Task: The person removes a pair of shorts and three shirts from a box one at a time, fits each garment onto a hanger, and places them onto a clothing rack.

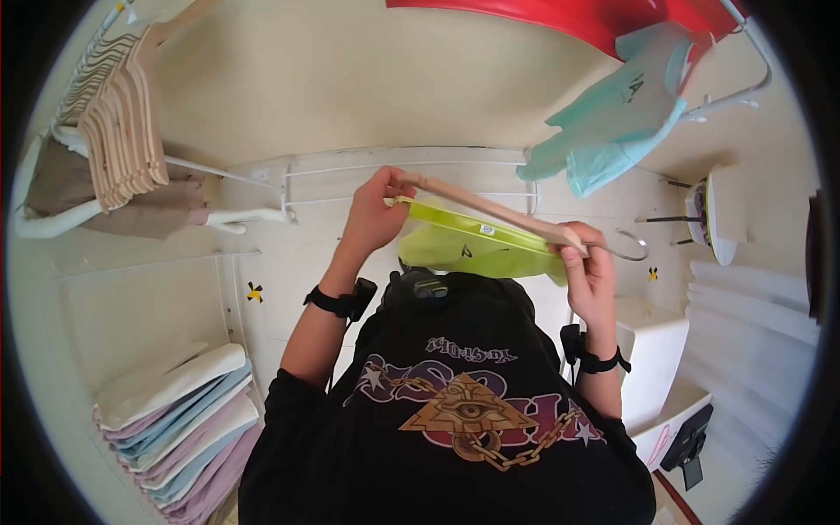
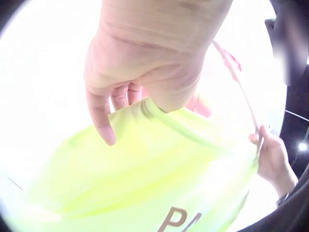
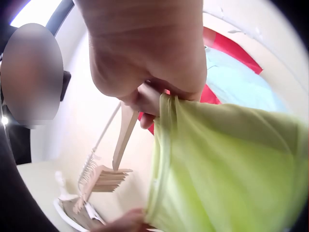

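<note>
A lime-green garment (image 1: 455, 249) with dark lettering and a small white label inside its edge is stretched between both hands in front of the chest. Along its upper edge runs a wooden hanger (image 1: 490, 210), its metal hook (image 1: 632, 246) pointing right. My left hand (image 1: 376, 214) pinches the garment's edge beside the hanger's left end; in the left wrist view the thumb is hidden inside the fabric (image 2: 111, 169). At the other side, my right hand (image 1: 595, 273) grips the hanger near its hook together with the garment's edge. The right wrist view shows the fabric (image 3: 227, 159) hanging from these fingers.
Several wooden hangers (image 1: 122, 131) hang on a rack at left, near brown shorts (image 1: 166, 206). Folded cloths (image 1: 184, 429) are stacked lower left. A teal shirt (image 1: 612, 114) and a red cloth (image 1: 534, 19) hang at upper right. A stool (image 1: 722, 214) stands at right.
</note>
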Motion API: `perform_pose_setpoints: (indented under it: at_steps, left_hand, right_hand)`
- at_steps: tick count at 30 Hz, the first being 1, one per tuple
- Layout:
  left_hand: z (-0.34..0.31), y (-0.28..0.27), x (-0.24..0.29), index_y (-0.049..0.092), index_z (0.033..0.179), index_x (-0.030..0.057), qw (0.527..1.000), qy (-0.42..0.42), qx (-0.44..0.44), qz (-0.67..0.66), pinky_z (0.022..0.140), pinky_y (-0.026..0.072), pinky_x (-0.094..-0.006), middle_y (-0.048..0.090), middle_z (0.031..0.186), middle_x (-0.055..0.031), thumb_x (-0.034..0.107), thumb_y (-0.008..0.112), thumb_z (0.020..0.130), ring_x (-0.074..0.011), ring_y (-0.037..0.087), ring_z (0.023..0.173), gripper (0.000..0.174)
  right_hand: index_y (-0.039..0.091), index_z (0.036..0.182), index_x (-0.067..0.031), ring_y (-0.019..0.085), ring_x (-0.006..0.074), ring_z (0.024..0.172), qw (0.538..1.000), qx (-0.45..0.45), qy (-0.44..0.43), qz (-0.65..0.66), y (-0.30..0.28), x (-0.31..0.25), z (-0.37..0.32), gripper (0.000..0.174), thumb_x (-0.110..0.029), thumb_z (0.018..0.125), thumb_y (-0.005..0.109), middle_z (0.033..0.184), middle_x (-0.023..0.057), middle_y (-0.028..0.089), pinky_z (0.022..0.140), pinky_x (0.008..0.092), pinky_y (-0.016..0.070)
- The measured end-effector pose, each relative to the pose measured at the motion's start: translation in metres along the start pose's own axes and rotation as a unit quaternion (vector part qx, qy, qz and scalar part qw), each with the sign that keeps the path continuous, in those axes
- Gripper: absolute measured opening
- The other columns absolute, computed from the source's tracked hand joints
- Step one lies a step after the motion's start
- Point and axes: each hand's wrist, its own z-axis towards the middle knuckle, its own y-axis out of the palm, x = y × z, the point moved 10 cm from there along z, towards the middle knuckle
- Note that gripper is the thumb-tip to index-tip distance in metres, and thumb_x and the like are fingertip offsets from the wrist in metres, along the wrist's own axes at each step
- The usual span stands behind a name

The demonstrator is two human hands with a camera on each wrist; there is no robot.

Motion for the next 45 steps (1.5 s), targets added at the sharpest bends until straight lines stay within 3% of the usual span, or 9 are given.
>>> perform_pose_setpoints:
  at_steps: [12,24,27,30,32,33,34,38,45]
  left_hand:
    - [0.001,-0.033,0.034,0.062,0.123,0.0055,0.992,-0.12,-0.044,-0.022,0.091,0.0545,-0.0296,0.071,0.113,-0.0052,-0.012,0.056,0.083,-0.0139,0.067,0.102,0.044]
    - [0.005,0.001,0.13,0.064,0.109,0.0024,0.987,-0.026,-0.035,0.156,0.058,0.0469,-0.0283,0.063,0.093,-0.0019,0.0,0.064,0.087,-0.0087,0.052,0.059,0.022]
    - [0.004,0.009,0.129,0.066,0.115,0.0035,0.988,-0.068,-0.091,0.106,0.071,0.0555,-0.0322,0.07,0.104,-0.0094,0.011,0.074,0.089,-0.0197,0.068,0.081,0.028]
    - [0.005,-0.001,0.138,0.063,0.133,0.0059,0.989,0.093,-0.091,-0.071,0.076,0.0584,-0.0317,0.07,0.119,-0.0103,0.006,0.076,0.094,-0.0157,0.068,0.093,0.041]
    - [-0.003,-0.026,0.153,0.057,0.145,0.0104,0.94,0.203,0.017,0.275,0.088,0.0592,-0.0347,0.069,0.133,-0.0135,0.02,0.081,0.095,-0.0233,0.069,0.116,0.057]
    - [-0.005,-0.026,0.15,0.057,0.145,0.0104,0.94,0.205,0.011,0.273,0.088,0.0592,-0.0347,0.069,0.133,-0.0135,0.02,0.081,0.095,-0.0233,0.069,0.116,0.057]
    - [-0.004,-0.025,0.136,0.058,0.144,0.0105,0.962,0.149,-0.02,0.226,0.087,0.0587,-0.0346,0.071,0.13,-0.0134,0.018,0.08,0.096,-0.0237,0.07,0.111,0.053]
    - [-0.005,-0.031,0.098,0.066,0.134,0.0071,0.986,0.043,-0.02,0.159,0.082,0.0574,-0.0341,0.077,0.114,-0.0138,0.015,0.075,0.1,-0.0242,0.072,0.095,0.036]
    - [-0.01,-0.06,0.087,0.074,0.113,0.0008,0.97,0.145,0.029,0.192,0.076,0.0559,-0.0315,0.077,0.094,-0.0129,0.012,0.071,0.102,-0.0229,0.071,0.078,0.016]
  right_hand:
    - [0.073,0.116,-0.0029,0.062,0.0328,0.091,0.972,-0.09,-0.122,-0.178,0.032,0.02,0.01,0.02,-0.005,0.096,0.069,0.101,0.0118,0.071,0.083,0.0414,0.0532]
    - [0.074,0.119,0.0027,0.069,0.0275,0.098,0.983,-0.089,-0.104,-0.123,0.061,0.022,0.054,0.021,-0.004,0.101,0.067,0.11,0.0151,0.073,0.083,0.0351,0.0579]
    - [0.072,0.119,0.0041,0.069,0.0231,0.098,0.994,-0.097,-0.05,-0.018,0.066,0.036,0.058,0.019,-0.007,0.104,0.066,0.112,0.0112,0.073,0.086,0.0316,0.056]
    - [0.07,0.119,0.0022,0.065,0.0191,0.091,0.994,-0.057,-0.086,0.036,0.051,0.045,0.063,0.018,-0.008,0.106,0.065,0.116,0.0097,0.071,0.079,0.0289,0.0533]
    - [0.068,0.12,0.0022,0.063,0.0155,0.09,0.994,-0.039,-0.04,0.094,0.038,0.052,0.066,0.019,-0.01,0.107,0.064,0.114,0.0078,0.07,0.079,0.0268,0.0516]
    - [0.067,0.122,0.0021,0.06,0.0119,0.088,0.988,-0.026,0.007,0.152,0.032,0.061,0.066,0.02,-0.013,0.109,0.063,0.111,0.0059,0.069,0.078,0.0247,0.0499]
    - [0.06,0.135,0.0003,0.058,0.0098,0.088,0.987,-0.043,0.004,0.154,0.029,0.065,0.068,0.03,-0.018,0.111,0.061,0.106,0.0051,0.067,0.081,0.0248,0.0492]
    - [0.065,0.125,0.0005,0.059,0.0087,0.087,0.988,-0.029,-0.001,0.149,0.014,0.042,0.078,0.022,-0.016,0.11,0.062,0.106,0.0027,0.068,0.079,0.0248,0.0507]
    - [0.064,0.13,-0.001,0.066,0.0098,0.096,0.995,-0.051,0.021,0.077,-0.012,0.024,0.098,0.026,-0.018,0.11,0.063,0.109,0.0041,0.07,0.088,0.0278,0.0545]
